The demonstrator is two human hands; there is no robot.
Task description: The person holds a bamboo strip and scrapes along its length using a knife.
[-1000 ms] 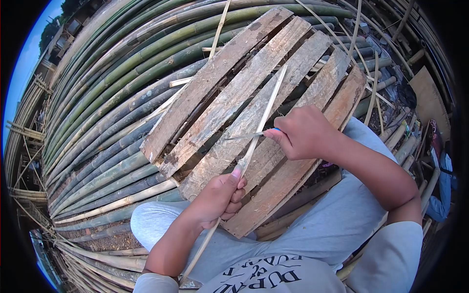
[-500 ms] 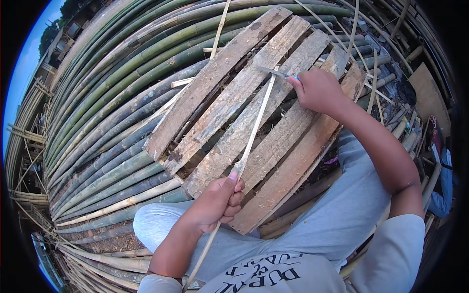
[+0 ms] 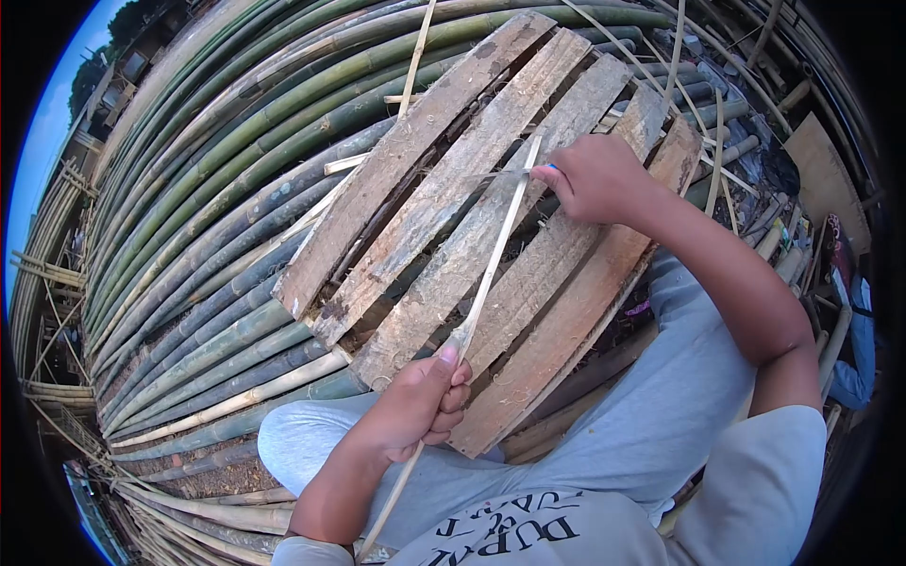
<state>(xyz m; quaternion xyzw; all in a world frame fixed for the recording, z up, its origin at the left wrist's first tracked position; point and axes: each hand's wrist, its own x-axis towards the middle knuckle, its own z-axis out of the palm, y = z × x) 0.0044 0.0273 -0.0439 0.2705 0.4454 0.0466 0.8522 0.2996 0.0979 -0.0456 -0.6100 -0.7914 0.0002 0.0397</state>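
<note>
Centrally: one pale bamboo strip (image 3: 502,241), long and narrow, lying slantwise above a slatted platform; far end over the boards, near end running out below the fist, across the lap toward the left sleeve. Lighter patch on the strip just above the thumb.

Left hand (image 3: 422,400): one, clamped around the strip near the platform's near edge, fingers curled, thumb laid along it.

Right hand (image 3: 596,179): one, closed around a knife (image 3: 505,174); handle mostly hidden in the fist, a bit of blue showing. Thin blade, pointing left, crossing the strip close to its far end; whether it bites into the strip cannot be told.

Wooden platform (image 3: 472,243): five rough boards, parallel, with dark gaps between; weathered, stained, strewn with fine shavings.

Clothing: grey trousers (image 3: 604,415), legs folded on either side of the platform's near end; pale shirt (image 3: 510,538), dark lettering across the front.

Bamboo poles (image 3: 236,203): many, green to dark grey, laid side by side beyond the platform and to its left.

Right side: flat brown board (image 3: 826,179), leaning; blue cloth-like item (image 3: 857,349), crumpled, below it.
</note>
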